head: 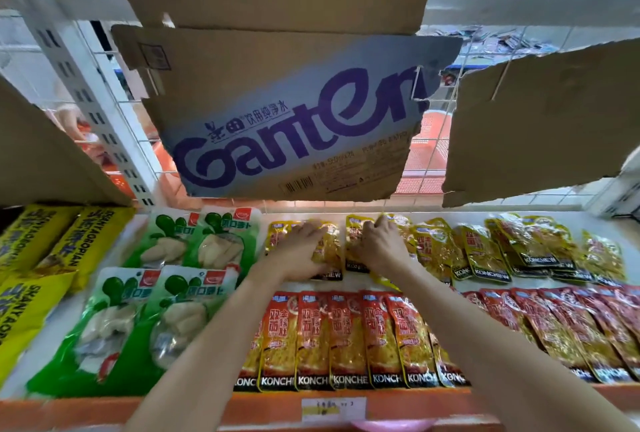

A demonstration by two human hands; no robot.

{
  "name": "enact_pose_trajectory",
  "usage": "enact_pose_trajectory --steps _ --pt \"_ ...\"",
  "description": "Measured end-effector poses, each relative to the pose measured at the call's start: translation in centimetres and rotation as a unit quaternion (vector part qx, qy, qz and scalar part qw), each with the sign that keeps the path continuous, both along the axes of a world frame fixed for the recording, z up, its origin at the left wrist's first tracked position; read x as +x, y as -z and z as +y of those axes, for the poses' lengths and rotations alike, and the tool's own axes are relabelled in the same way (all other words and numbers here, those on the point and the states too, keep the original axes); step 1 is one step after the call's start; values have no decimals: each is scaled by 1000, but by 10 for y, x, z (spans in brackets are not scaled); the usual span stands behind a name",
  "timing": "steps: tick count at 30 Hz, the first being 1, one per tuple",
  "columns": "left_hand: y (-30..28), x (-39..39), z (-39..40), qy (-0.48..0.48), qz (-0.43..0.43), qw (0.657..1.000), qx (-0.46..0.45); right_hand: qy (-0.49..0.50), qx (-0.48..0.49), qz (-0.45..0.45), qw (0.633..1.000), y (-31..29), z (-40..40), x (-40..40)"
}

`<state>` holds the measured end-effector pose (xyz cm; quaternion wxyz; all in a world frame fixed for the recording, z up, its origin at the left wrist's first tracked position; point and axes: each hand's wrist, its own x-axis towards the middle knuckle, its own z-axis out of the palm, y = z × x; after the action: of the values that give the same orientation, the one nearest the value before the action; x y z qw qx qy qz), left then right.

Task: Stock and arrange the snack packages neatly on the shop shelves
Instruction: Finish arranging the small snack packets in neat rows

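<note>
- Most of the shelf (322,284) looks stocked: a front row of red snack packets (346,338) lies in overlapping order along the edge, with more red ones running off to the right.
- The green packets (166,279) sit two by two on the left, and the yellow bags (38,251) beside them look settled.
- The back row of yellow snack packets (485,251) is the unfinished part: its right half overlaps unevenly and several lie askew.
- The left hand (304,248) lies on a yellow packet at the left end of that row, fingers curled over its top; whether they truly grip it I cannot tell.
- The right hand (379,244) lies on the neighbouring packet, fingers bent round its upper edge as if pinching it.
- Judged from this, the step in hand is squaring the back row; the right half is left to do.
- A torn cardboard flap (294,113) hangs above the shelf.
</note>
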<state>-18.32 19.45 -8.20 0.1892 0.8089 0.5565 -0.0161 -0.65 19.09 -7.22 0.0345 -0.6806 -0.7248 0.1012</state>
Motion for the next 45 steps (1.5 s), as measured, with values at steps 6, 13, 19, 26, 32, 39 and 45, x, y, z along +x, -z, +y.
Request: enact_pose_trajectory --steps 6,13,19,26,32,39,45 --pt "0 -3 2 3 -11 1000 -16 -81 -8 31 996 5 -4 -7" --pt "-2 -1 0 -15 -25 999 -27 72 -100 103 987 2 13 -11" --pt "-3 2 -4 -30 -36 998 -28 154 -117 282 940 0 22 2" --pt "-6 4 -6 -44 -41 998 -33 126 -100 243 957 4 17 -11" --pt "-11 5 0 -44 -25 997 -53 72 -37 96 992 5 14 -10" --pt "-16 29 4 -32 -55 998 4 116 16 115 987 1 11 40" --pt "3 40 -3 -6 -18 1000 5 122 -45 59 990 3 3 67"
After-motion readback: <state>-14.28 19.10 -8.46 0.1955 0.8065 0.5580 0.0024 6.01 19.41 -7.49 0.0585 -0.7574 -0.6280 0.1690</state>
